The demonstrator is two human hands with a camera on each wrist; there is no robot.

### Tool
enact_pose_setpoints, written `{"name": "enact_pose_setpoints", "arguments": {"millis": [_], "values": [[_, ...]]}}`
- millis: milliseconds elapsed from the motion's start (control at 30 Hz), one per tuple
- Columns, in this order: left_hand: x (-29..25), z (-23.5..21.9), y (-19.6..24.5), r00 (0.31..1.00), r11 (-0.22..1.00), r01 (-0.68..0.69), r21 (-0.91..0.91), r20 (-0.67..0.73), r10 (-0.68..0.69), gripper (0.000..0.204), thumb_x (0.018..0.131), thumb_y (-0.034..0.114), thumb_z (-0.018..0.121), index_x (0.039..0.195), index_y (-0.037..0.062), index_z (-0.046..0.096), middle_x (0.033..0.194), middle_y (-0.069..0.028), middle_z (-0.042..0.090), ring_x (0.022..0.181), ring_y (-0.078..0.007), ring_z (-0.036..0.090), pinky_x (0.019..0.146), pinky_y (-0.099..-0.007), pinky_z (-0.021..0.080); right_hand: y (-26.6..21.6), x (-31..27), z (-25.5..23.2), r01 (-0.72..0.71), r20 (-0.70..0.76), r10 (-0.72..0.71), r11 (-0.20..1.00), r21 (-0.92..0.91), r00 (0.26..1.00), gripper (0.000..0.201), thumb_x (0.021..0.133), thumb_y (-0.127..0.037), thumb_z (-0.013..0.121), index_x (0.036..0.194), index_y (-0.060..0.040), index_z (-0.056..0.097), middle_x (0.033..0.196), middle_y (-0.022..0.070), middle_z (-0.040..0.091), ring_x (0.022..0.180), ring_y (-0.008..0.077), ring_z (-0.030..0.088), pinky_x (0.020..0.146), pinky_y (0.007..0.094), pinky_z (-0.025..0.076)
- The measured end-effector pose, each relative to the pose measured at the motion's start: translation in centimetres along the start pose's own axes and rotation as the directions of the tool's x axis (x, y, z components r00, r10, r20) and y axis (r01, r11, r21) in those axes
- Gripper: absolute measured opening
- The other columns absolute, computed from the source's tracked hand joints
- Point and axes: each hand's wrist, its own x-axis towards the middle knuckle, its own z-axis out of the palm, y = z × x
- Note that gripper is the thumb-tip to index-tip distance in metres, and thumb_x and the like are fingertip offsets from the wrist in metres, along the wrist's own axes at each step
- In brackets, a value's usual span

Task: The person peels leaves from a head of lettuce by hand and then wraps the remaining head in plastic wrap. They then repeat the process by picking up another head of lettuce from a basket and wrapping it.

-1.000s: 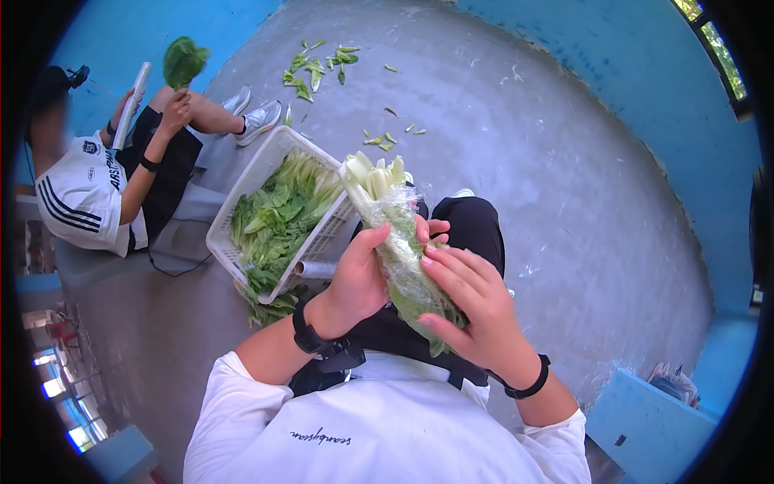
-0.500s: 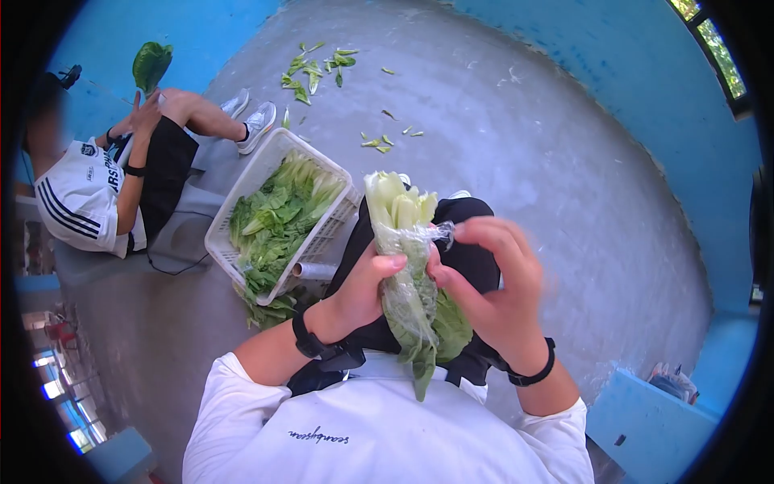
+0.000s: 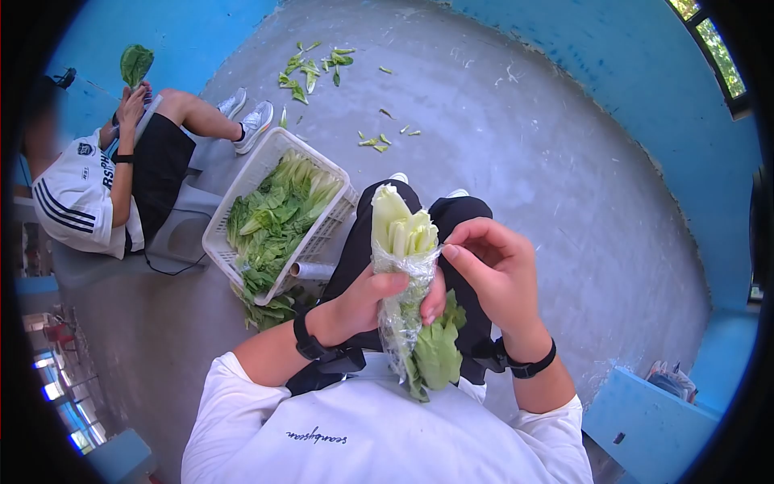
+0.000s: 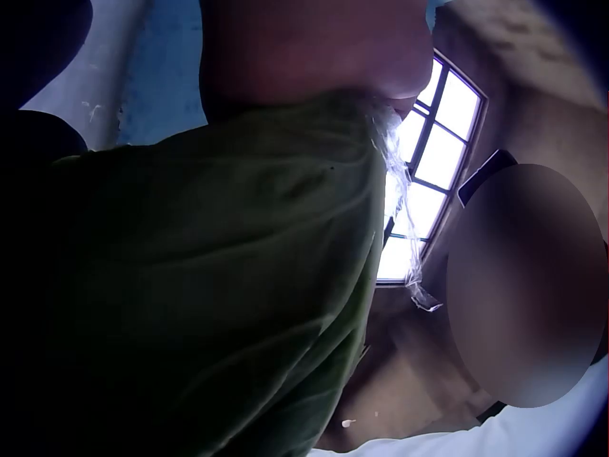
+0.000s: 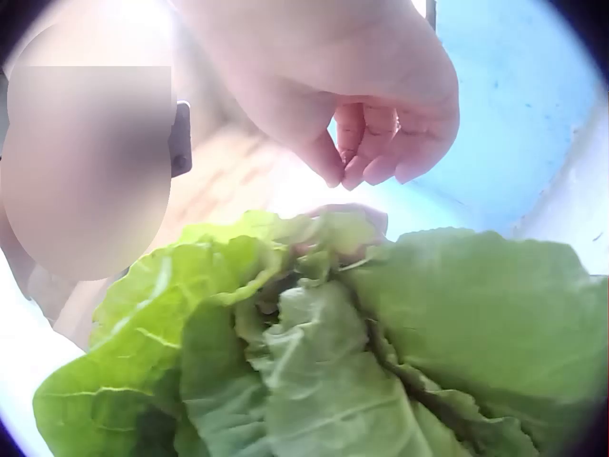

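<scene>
A bundle of leafy greens (image 3: 413, 234) stands over the lap in the head view, stalk ends away from the body, leaves toward the shirt. Clear plastic film (image 3: 397, 319) is wrapped around its stalks and part of its leaves. My left hand (image 3: 367, 302) grips the wrapped bundle, thumb across the front and fingers behind. At the bundle's right side my right hand (image 3: 501, 278) pinches the film's edge between thumb and index finger. In the right wrist view, loose leaves (image 5: 333, 371) fill the foreground below my right hand (image 5: 352, 86). A leaf (image 4: 209, 257) covers much of the left wrist view.
A white crate (image 3: 214, 234) of greens stands at left, with a film roll (image 3: 313, 270) beside it and leaves (image 3: 270, 313) under its near corner. Leaf scraps (image 3: 310, 73) lie on the floor. A seated person (image 3: 89, 194) holds a leaf (image 3: 135, 64). A blue box (image 3: 645, 419) is lower right.
The bundle has turned more upright in my left hand. My right hand has gone from lying along the leaves to pinching film near the stalks. The other person's leaf has moved left.
</scene>
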Motion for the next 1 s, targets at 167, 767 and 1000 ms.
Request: {"name": "enact_pose_setpoints", "arguments": {"millis": [167,767,1000], "values": [[0.4,0.4,0.3,0.996,0.998,0.053,-0.037,0.068,-0.050,0.047,0.092,0.051,0.059,0.113,0.0103,0.046,0.074,-0.0087,0.058,0.068,-0.0212,0.057,0.073,-0.0363,0.046,0.1,0.3,-0.4,-0.118,0.087,0.108,0.985,0.125,0.990,0.007,0.094,-0.003,0.069,0.097,0.0031,0.067,0.093,0.0024,0.069,0.090,0.0101,0.067,0.084,0.0259,0.053],[1.0,1.1,0.5,0.941,0.949,0.311,-0.047,0.152,-0.301,0.044,0.087,0.049,0.063,0.091,0.0054,0.059,0.068,-0.0053,0.059,0.063,-0.0179,0.056,0.064,-0.0315,0.044,2.1,2.5,-2.2,-0.378,0.488,0.235,0.900,0.218,0.840,0.013,0.097,-0.007,0.065,0.108,-0.0004,0.070,0.104,-0.0014,0.067,0.097,0.0079,0.064,0.092,0.0268,0.051],[1.3,1.4,0.4,0.950,0.957,0.284,-0.066,0.153,-0.271,0.036,0.084,0.038,0.075,0.089,0.0082,0.056,0.070,-0.0031,0.057,0.069,-0.0181,0.058,0.071,-0.0329,0.047,2.9,3.1,-1.9,-0.381,0.497,0.217,0.888,0.257,0.840,0.017,0.098,-0.007,0.065,0.114,-0.0014,0.068,0.109,0.0005,0.070,0.102,0.0082,0.064,0.094,0.0277,0.051]]}}
